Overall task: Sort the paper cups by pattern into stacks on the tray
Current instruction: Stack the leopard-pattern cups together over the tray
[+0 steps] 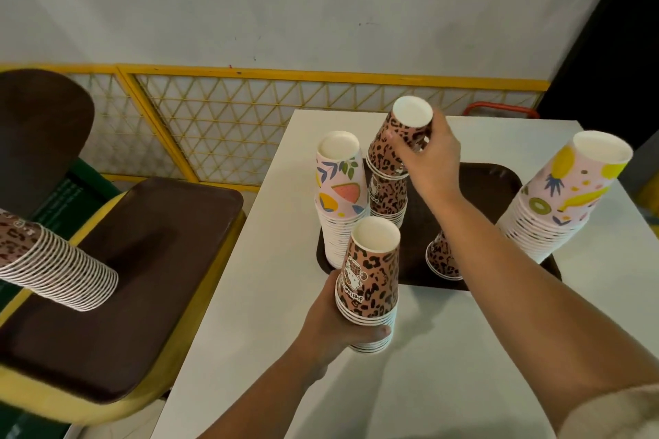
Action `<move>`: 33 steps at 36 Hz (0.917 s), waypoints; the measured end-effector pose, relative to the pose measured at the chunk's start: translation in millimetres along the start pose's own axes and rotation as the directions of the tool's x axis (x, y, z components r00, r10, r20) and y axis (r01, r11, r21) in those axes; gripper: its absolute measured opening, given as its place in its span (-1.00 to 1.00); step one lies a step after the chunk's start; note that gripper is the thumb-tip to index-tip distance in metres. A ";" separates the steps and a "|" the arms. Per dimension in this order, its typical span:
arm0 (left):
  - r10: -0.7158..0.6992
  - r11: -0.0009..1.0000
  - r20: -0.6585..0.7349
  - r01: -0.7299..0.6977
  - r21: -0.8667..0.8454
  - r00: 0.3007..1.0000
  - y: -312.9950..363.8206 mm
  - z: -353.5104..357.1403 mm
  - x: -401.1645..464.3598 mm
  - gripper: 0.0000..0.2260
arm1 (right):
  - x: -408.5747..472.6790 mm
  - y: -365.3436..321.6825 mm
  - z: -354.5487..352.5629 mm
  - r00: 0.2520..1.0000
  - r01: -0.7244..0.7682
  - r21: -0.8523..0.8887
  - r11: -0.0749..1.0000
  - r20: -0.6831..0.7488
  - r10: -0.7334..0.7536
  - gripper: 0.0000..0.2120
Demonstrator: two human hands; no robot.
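A dark brown tray [499,185] lies on the white table [445,367]. My right hand [429,157] grips a few upside-down leopard-print cups [396,142], tilted, resting on top of a leopard-print stack [387,203] on the tray. My left hand [338,324] holds a short stack of leopard-print cups [371,281] above the table in front of the tray. A fruit-print stack [338,196] stands at the tray's left edge. Another fruit-print stack [563,196] stands at its right. A small leopard-print stack [440,258] sits behind my right forearm, partly hidden.
A long leopard-print stack [53,264] lies sideways at the left over a brown-cushioned yellow chair [117,260]. A yellow lattice fence [249,125] runs along the wall behind. A red handle [499,109] shows past the table's far edge.
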State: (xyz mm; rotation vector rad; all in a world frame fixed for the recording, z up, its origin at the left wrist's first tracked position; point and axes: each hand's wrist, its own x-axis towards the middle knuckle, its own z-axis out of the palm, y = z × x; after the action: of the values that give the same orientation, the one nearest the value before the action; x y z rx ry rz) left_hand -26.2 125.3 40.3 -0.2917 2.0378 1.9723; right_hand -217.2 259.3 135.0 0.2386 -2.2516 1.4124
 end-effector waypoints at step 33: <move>0.082 0.997 0.030 -0.082 0.007 0.996 19.6 24.8 9.9 -0.18 | -101.8 -40.2 -77.3 0.852 -0.071 0.100 0.992 0.524 0.008 -0.52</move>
State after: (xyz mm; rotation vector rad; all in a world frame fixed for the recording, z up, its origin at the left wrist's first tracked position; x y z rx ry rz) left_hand -40.5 151.5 54.8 -0.1782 2.0695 2.0035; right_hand -90.0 299.4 146.9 0.6968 -2.6089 1.6567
